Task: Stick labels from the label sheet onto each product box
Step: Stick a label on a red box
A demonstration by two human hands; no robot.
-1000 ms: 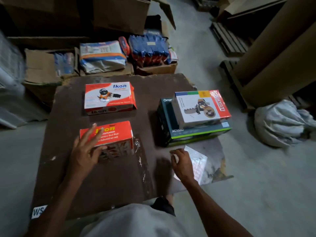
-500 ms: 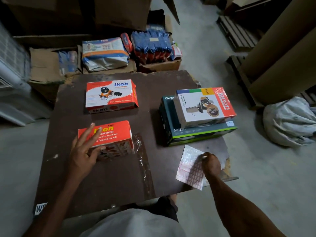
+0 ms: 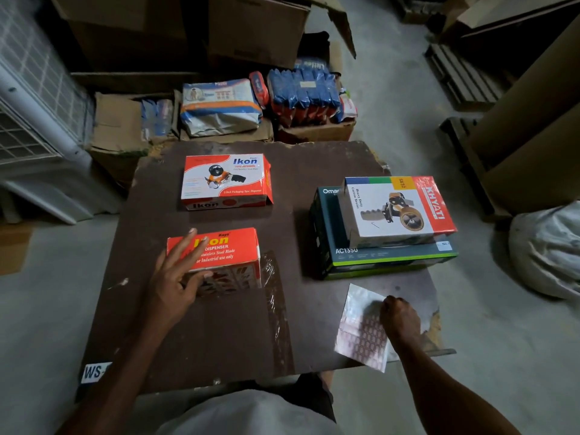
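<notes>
**Right hand goes to the sticker sheet**

The person's right hand [image 3: 400, 317] has moved. A second ago it lay on the left part of the shiny white label sheet with red squares [image 3: 361, 331]. Now it sits on the sheet's right side, fingers curled down onto the paper. It looks like it is picking at one label, but I cannot tell if a label is caught between the fingertips. The sheet itself has swung a little and lies at the near right corner of the dark brown wooden board [image 3: 219, 334], with its near edge hanging over the board's edge.

The left hand [image 3: 177, 277] has stayed put. Its fingers are spread wide and press flat on the near orange cardboard box marked "Dispenser" [image 3: 226, 249], by the board's near left part.

I think this means the next label is meant for that box, and the left hand keeps it steady.

The other orange and white Ikon box [image 3: 226, 183] sits toward the far edge. A white and red Khyati box [image 3: 398, 211] lies on top of a dark green flat box [image 3: 376, 262] at the right edge. I see no label on any box yet.
</notes>
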